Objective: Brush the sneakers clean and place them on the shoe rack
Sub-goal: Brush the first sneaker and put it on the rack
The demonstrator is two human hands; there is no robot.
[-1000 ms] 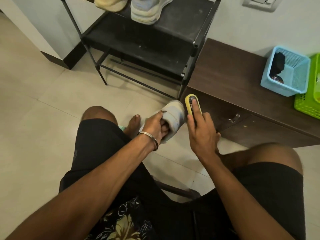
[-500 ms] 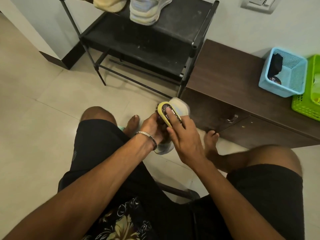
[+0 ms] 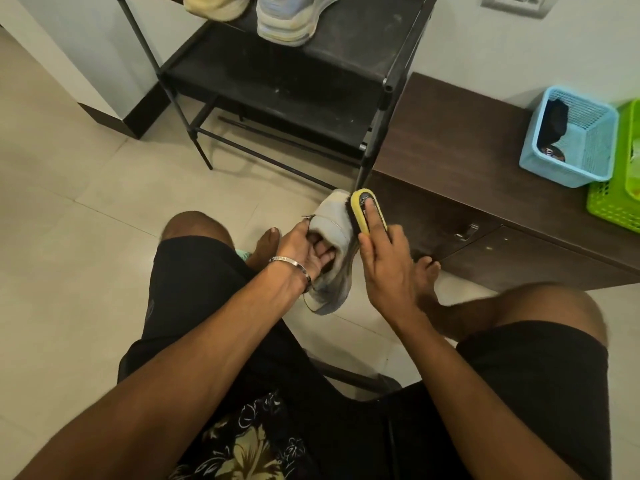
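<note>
At the far left the tiled floor (image 3: 62, 209) runs up to a wall corner. Next comes the black rack (image 3: 311, 74), standing on the floor against the wall; on its top shelf, at the front edge, sit a yellowish shoe (image 3: 214, 6) and, just right of it, a pale sneaker (image 3: 291, 20), both cut off by the top of the view. The shelf below them holds nothing that can be made out.

Below the rack, between the person's knees, the left hand (image 3: 301, 249) holds a worn white sneaker (image 3: 332, 244) up off the floor, toe pointing away. Its fingers are curled into the shoe's opening and the thumb lies over the collar. A metal bangle (image 3: 291, 263) circles that wrist.

Right of it, the right hand (image 3: 384, 261) grips a yellow brush (image 3: 367, 211), the forefinger stretched along its back and the other fingers wrapped round its side. The dark bristles press against the sneaker's right flank near the toe.

Further right stands a dark wooden bench (image 3: 467, 157), touching the rack's right post. Near its back right edge sits a blue basket (image 3: 568, 168) with dark items inside, and a green basket (image 3: 620, 206) just beside it at the right border.
</note>
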